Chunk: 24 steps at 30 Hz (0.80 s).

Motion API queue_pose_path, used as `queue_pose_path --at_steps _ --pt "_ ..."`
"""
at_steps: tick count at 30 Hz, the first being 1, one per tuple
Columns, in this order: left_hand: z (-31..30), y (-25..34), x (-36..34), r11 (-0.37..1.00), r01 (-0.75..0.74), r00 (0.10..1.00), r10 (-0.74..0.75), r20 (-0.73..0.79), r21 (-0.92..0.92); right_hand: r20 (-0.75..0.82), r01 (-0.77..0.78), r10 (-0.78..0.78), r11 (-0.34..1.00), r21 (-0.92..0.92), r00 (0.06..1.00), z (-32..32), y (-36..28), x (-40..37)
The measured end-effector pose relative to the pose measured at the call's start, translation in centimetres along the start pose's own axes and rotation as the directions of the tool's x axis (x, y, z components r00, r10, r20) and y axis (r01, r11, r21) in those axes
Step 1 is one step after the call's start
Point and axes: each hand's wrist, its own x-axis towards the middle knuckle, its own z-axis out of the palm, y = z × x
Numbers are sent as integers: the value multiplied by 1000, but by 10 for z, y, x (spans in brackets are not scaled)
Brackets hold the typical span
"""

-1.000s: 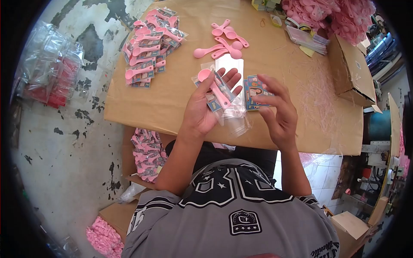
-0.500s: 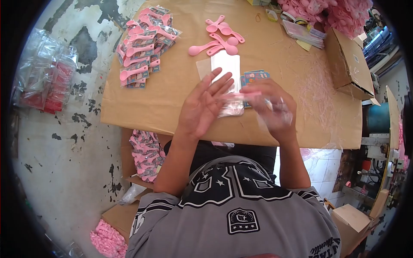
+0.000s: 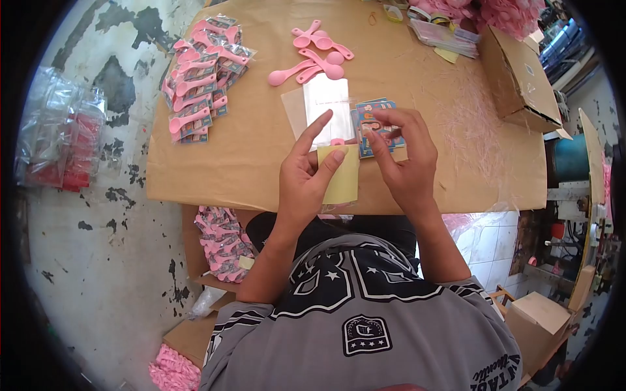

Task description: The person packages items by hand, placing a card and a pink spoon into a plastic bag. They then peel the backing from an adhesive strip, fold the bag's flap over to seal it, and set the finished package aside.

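My left hand point(image 3: 306, 179) holds a pale yellow card point(image 3: 343, 179) upright, its thumb pressed on the front. A pink end of a spoon point(image 3: 336, 141) shows just above the card's top edge; the rest is hidden. To the right, my right hand point(image 3: 414, 156) is apart from the card, thumb and fingers spread, beside a stack of printed blue cards point(image 3: 375, 146). Clear plastic bags point(image 3: 329, 104) lie flat behind my left hand. Beyond them is a loose group of pink spoons point(image 3: 319, 65).
Bagged pink spoons with cards point(image 3: 195, 85) are heaped at the table's left. A cardboard box point(image 3: 518, 78) stands on the right, near scattered clear plastic strips point(image 3: 469, 124). More pink spoons point(image 3: 508, 13) are piled at the back right. Below the table's edge, a carton holds packed spoons point(image 3: 222, 241).
My right hand has let go of the clear bag and pink spoon it held. My left hand, open and empty before, now grips a yellow card with a pink spoon end behind it.
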Motion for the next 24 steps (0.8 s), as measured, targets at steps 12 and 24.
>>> queue_pose_path --at_steps 12,24 --pt "2 7 -8 878 -95 993 47 111 469 -29 301 -317 922 -245 948 15 2 16" --pt "-6 0 -4 919 3 971 -97 219 395 -144 -82 141 932 354 979 -10 22 26"
